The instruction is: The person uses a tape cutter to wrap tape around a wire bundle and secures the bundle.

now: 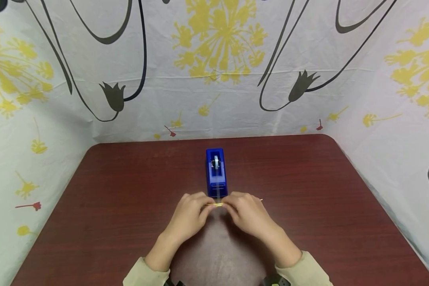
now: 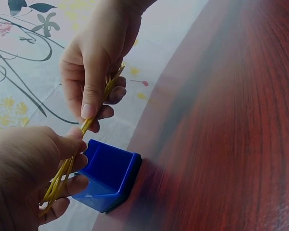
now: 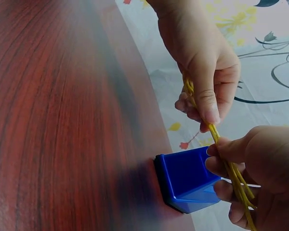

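A bundle of thin yellow strands [image 2: 62, 175] stretches between both hands, just in front of a blue tape dispenser [image 1: 216, 172]. My left hand [image 1: 191, 212] pinches it between thumb and fingers, close to the middle. The right hand [image 1: 248, 212] pinches it a short way along, thumb on top. Loose strand ends show past the right fingers in the right wrist view. From the dispenser's front a pale strip, apparently clear tape [image 1: 218, 190], runs toward the short yellow stretch between the hands; whether it sticks there I cannot tell.
The dispenser stands upright on a dark red wood-grain table [image 1: 136, 178], its roll [image 1: 215, 162] toward the back. A white cloth [image 1: 214, 107] with yellow flowers and dark stems hangs behind and beside the table. Pale sleeves [image 1: 146, 274] cover the forearms.
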A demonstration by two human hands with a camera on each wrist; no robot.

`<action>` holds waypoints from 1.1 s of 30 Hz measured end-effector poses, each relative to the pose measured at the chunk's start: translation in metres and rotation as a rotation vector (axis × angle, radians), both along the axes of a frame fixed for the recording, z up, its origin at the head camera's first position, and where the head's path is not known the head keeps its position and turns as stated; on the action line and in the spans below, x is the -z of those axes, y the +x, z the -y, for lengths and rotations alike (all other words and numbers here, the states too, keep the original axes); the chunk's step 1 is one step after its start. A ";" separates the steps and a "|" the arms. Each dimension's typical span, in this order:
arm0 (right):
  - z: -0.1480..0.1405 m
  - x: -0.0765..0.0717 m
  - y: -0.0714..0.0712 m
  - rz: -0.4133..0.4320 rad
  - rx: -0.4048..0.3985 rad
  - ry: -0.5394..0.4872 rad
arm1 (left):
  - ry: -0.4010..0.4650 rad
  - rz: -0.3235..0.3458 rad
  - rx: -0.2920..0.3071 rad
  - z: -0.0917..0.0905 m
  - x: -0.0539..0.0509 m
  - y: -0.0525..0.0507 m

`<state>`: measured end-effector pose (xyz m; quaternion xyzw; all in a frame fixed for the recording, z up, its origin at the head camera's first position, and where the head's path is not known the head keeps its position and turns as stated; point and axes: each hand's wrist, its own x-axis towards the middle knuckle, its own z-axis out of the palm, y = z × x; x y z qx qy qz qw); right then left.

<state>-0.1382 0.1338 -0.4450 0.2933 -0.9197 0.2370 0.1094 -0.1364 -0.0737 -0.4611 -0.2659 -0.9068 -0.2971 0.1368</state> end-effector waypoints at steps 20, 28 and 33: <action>-0.001 0.004 -0.002 -0.084 -0.032 -0.080 | -0.094 -0.017 -0.002 -0.001 -0.004 -0.001; 0.000 0.003 -0.002 -0.050 0.023 -0.066 | -0.063 -0.023 -0.006 -0.001 -0.002 -0.001; 0.001 0.003 -0.002 -0.040 0.044 -0.060 | -0.036 -0.019 -0.014 -0.001 -0.001 -0.001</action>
